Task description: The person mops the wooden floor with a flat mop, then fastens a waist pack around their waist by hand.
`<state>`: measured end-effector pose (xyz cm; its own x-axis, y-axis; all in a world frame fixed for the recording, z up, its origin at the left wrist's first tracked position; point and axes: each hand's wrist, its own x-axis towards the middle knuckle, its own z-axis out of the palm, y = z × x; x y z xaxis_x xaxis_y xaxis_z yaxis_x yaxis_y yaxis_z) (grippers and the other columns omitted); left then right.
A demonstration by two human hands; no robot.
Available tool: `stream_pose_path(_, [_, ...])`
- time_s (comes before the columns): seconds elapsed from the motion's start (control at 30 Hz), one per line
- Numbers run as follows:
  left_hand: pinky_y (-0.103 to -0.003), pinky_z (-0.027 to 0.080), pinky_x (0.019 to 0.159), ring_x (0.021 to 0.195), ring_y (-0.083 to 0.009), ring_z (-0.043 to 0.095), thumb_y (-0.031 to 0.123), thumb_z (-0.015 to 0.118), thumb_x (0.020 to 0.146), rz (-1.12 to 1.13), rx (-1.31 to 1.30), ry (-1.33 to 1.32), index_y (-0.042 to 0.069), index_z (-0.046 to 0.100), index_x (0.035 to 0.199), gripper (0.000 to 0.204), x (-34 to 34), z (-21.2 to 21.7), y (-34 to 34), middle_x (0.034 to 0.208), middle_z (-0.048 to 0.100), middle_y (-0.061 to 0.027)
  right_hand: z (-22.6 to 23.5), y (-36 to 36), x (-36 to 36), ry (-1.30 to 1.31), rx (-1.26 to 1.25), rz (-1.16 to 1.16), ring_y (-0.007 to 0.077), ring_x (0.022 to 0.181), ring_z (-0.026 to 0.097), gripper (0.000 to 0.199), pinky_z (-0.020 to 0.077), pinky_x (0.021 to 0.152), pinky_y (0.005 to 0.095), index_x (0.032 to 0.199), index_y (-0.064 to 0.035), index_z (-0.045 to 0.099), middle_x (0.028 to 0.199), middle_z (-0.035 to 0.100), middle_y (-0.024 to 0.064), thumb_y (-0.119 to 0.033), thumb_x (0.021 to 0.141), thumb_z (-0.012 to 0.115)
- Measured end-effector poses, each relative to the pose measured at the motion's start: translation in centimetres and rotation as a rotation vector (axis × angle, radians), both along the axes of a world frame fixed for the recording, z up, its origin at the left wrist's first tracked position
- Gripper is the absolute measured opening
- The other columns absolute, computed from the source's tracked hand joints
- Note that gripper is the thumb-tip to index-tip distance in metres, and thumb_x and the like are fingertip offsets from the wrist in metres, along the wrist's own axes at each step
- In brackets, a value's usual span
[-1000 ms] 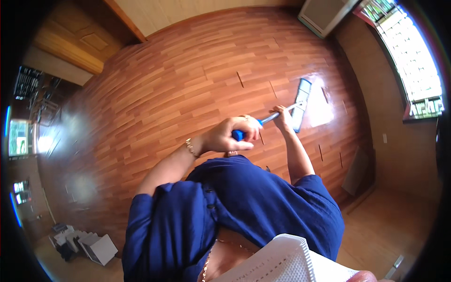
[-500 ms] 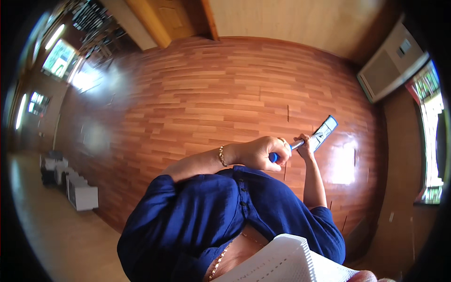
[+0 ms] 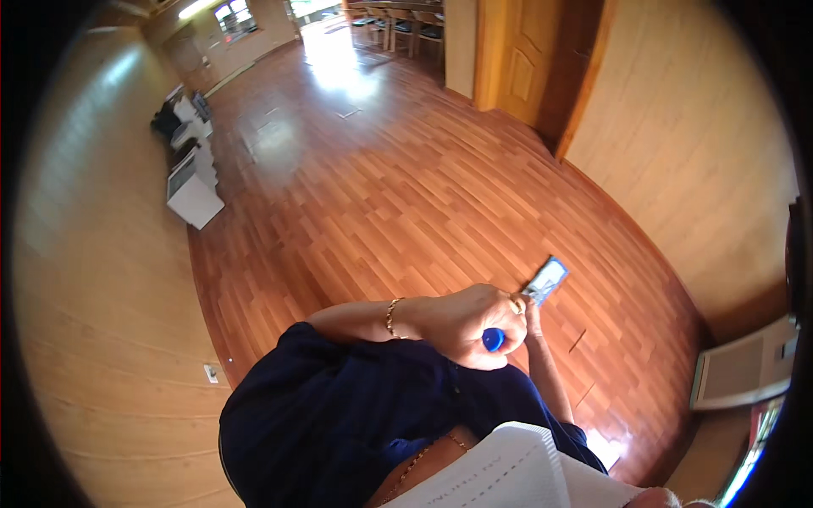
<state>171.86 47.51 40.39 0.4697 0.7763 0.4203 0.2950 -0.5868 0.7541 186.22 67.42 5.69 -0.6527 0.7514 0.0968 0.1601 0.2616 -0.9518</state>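
Note:
A flat mop is held out over the wood-look floor, its pale head with blue edges [image 3: 549,276] lying just beyond my hands. My left hand [image 3: 471,320], with a gold bracelet at the wrist, is wrapped around the top of the handle, and the blue handle end [image 3: 493,340] pokes out of the fist. Farther down the pole, my right hand [image 3: 533,318] grips it close above the mop head as seen from here. Most of the right hand's fingers and the pole are hidden behind the left hand.
White box-like units [image 3: 195,190] stand along the left wall. Chairs [image 3: 406,32] are at the far end, beside a bright floor reflection. A wooden door [image 3: 529,68] is at the upper right, and a white appliance [image 3: 743,364] stands against the right wall.
My view has turned to the left, so the door and the white appliance now sit farther right and lower. The mop head appears closer to my hands, and both hands keep their grip.

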Motion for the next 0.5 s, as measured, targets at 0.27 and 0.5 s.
stream_pose_path(0.27, [-0.038, 0.042, 0.056, 0.064, -0.0271, 0.056, 0.006, 0.064, 0.065, 0.058, 0.012, 0.188, 0.008, 0.051, 0.06, 0.014, -2.9, 4.8, -4.9, 0.06, 0.054, -0.0069, 6.2, -6.5, -10.0, 0.018, -0.214, 0.572, 0.0253, 0.102, 0.056, 0.049, 0.0446, 0.086, 0.0384, 0.117, -0.0033, 0.055, 0.111, 0.059, 0.0122, -0.029, 0.078, 0.069])
stream_pose_path(0.5, [-0.04, 0.044, 0.059, 0.068, -0.0295, 0.06, 0.017, 0.074, 0.068, 0.372, 0.073, 0.232, 0.01, 0.05, 0.065, 0.025, -2.1, -1.6, 0.8, 0.062, 0.056, -0.0075, 30.8, -3.6, -0.2, 0.141, 0.048, 0.769, 0.0313, 0.135, 0.033, 0.09, 0.0337, 0.104, 0.0454, 0.14, -0.005, 0.038, 0.146, 0.035, 0.0183, -0.043, 0.069, 0.079])
